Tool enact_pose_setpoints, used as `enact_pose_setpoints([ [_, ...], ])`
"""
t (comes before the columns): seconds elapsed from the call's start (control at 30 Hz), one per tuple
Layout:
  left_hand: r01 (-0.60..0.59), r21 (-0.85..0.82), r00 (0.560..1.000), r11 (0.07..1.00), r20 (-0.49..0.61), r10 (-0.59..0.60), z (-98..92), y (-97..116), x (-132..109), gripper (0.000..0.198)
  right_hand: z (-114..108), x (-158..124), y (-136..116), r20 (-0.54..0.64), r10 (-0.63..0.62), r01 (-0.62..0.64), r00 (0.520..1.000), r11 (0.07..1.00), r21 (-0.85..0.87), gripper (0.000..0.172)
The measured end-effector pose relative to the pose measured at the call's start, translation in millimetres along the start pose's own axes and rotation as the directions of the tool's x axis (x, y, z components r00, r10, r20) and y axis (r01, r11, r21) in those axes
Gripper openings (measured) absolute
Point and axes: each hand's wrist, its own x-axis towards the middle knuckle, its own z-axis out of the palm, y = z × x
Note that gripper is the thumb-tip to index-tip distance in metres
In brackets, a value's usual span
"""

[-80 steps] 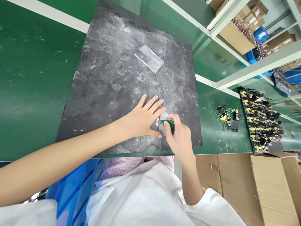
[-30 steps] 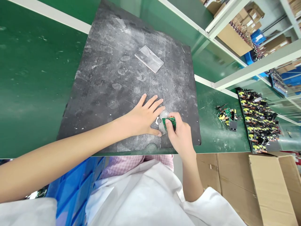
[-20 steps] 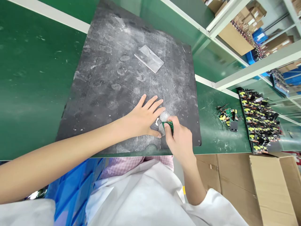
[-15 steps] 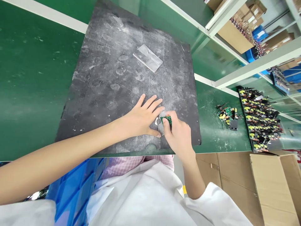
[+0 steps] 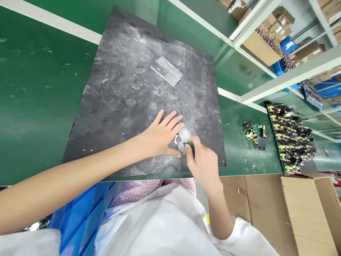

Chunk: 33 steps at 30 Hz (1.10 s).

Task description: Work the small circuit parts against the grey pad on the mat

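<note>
My left hand [image 5: 161, 137] lies flat with its fingers spread on the black mat [image 5: 112, 103]. Just right of its fingertips is a round greyish disc [image 5: 185, 134] with a dark hole and a small white shape near its left side. My right hand [image 5: 202, 156] pinches a small green circuit board [image 5: 189, 144] between thumb and fingers, over the disc's lower right part. Part of the board is hidden by the fingers. A clear plastic piece [image 5: 167, 71] rests farther back on the mat.
On the green table [image 5: 237, 128] at the right sits a pile of circuit parts [image 5: 256, 134]. Beyond it is a black tray of yellow and black assemblies [image 5: 291, 137]. Cardboard boxes [image 5: 306, 209] stand below right, blue crates [image 5: 80, 217] below left. White frame bars [image 5: 290, 73] cross the upper right.
My right hand has moved a little toward me with the board, uncovering more of the disc. My left hand stays spread on the mat. The whole view has shifted slightly.
</note>
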Motion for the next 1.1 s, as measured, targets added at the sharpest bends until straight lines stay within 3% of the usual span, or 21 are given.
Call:
enact_pose_setpoints([
  [0.2, -0.007, -0.001, 1.0, 1.0, -0.02, 0.007, 0.9, -1, 0, 0.092, 1, 12, -3, -0.055, -0.017, 0.017, 0.998, 1.0, 0.007, 0.018],
  [0.37, -0.005, 0.02, 1.0, 1.0, -0.01, 0.005, 0.4, 1, -1, 0.092, 2, 4, -1, -0.004, 0.012, -0.012, 1.0, 0.999, 0.036, 0.02],
  [0.57, -0.019, 0.032, 0.998, 0.999, -0.056, 0.021, 2.9, 0, -1, 0.092, 4, 17, -3, -0.081, 0.015, -0.011, 0.997, 0.999, 0.042, 0.019],
  [0.83, -0.018, 0.059, 0.999, 0.998, -0.046, 0.021, 2.2, 0, -1, 0.093, 3, 4, 1, -0.028, 0.021, -0.02, 0.999, 0.999, 0.044, 0.019],
  [1.1, -0.032, 0.056, 0.997, 0.998, -0.069, 0.036, 5.0, -1, -1, 0.09, 2, 23, -7, -0.054, 0.015, -0.01, 0.998, 0.996, 0.091, 0.019],
])
